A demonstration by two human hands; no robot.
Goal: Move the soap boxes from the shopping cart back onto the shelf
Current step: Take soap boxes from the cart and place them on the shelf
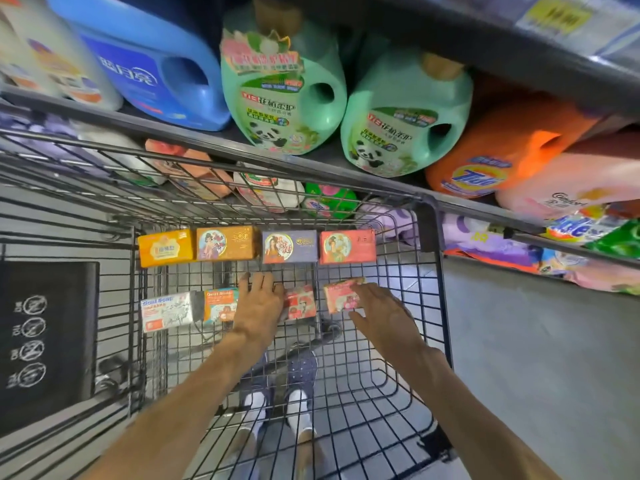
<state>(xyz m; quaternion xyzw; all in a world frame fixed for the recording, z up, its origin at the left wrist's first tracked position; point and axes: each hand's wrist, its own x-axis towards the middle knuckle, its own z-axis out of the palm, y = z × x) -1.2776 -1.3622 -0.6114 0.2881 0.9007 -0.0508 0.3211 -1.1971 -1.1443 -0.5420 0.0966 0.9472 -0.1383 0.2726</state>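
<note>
Several soap boxes lie in two rows on the wire floor of the shopping cart (pixel 429 306). The far row holds a yellow box (pixel 165 248), an orange box (pixel 227 243), a blue-grey box (pixel 289 246) and a red box (pixel 347 246). The near row has a white goat soap box (pixel 167 311), an orange goat soap box (pixel 219 304), a pink box (pixel 300 302) and a second pink box (pixel 341 295). My left hand (pixel 259 304) is spread between the orange goat box and the first pink box. My right hand (pixel 379 311) touches the second pink box, fingers apart.
The shelf (pixel 194 133) runs behind the cart with large detergent jugs: blue (pixel 149 60), two green (pixel 284 84), orange (pixel 498 157). Lower shelf packs show through the cart's front wall. A black child-seat flap (pixel 48 334) is at left. My feet show under the cart.
</note>
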